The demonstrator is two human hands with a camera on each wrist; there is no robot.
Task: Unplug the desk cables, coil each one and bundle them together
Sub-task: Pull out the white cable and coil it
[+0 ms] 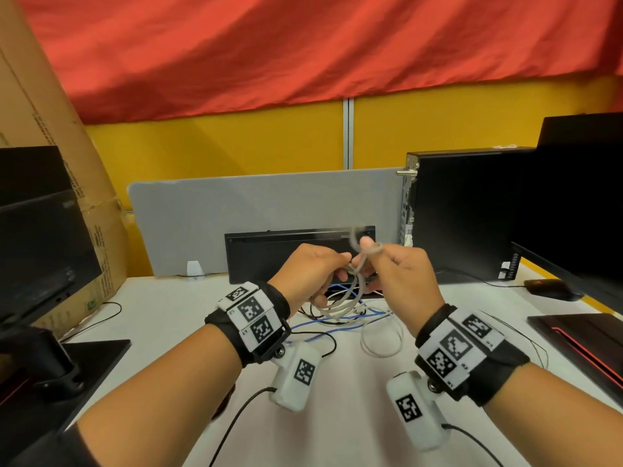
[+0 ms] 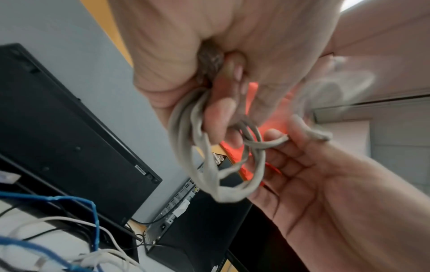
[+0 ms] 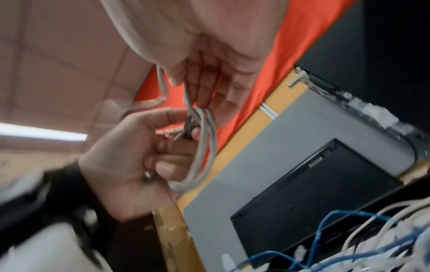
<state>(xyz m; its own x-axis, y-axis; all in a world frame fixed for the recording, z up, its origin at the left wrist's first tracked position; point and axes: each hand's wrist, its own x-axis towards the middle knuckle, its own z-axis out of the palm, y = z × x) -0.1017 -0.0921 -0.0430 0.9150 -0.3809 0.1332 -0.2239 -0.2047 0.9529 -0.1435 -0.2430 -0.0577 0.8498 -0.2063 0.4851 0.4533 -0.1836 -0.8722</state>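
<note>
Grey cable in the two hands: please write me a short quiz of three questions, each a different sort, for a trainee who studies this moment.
1. True or false: the left hand grips the loops of the grey cable.
2. Multiple choice: where is the free end of the grey cable? A) plugged into the black computer case; B) pinched by the right hand; C) lying on the white desk.
3. Fill in: on the desk below the hands lie loose white cables and ___ cables.

Key: 1 true; 2 B; 3 blue.
</note>
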